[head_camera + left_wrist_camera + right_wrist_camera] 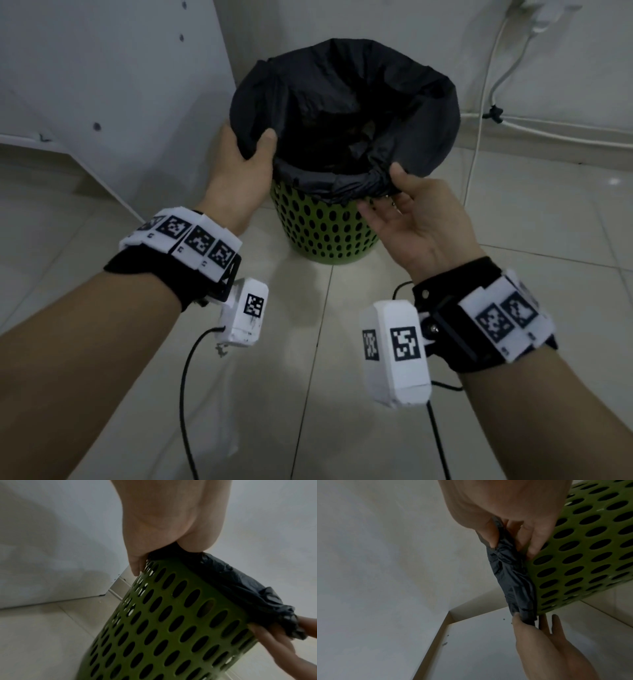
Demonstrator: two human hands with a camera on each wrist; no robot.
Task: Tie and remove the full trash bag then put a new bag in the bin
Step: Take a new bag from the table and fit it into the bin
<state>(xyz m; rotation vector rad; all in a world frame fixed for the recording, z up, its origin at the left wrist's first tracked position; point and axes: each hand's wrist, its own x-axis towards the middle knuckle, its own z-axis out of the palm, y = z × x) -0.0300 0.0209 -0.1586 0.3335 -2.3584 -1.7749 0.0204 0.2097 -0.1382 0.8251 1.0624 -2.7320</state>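
Observation:
A green perforated bin point(325, 236) stands on the tiled floor, lined with a black trash bag point(346, 102) whose top is folded out over the rim. My left hand point(255, 150) grips the bag's edge at the bin's left rim, thumb inside. My right hand point(387, 192) pinches the bunched bag edge at the near right rim, thumb on top and fingers beneath. In the left wrist view the left hand's fingers point(137, 566) lie against the bin point(171, 628) under the bag point(240, 582). The right wrist view shows the thumb and fingers point(534, 543) pinching the bag point(510, 574).
A white cabinet point(102, 85) stands close on the bin's left. The white wall is right behind the bin. White cables point(496, 85) hang from a plug point(541, 17) and run along the wall at the right. Pale floor tiles point(308, 394) spread in front.

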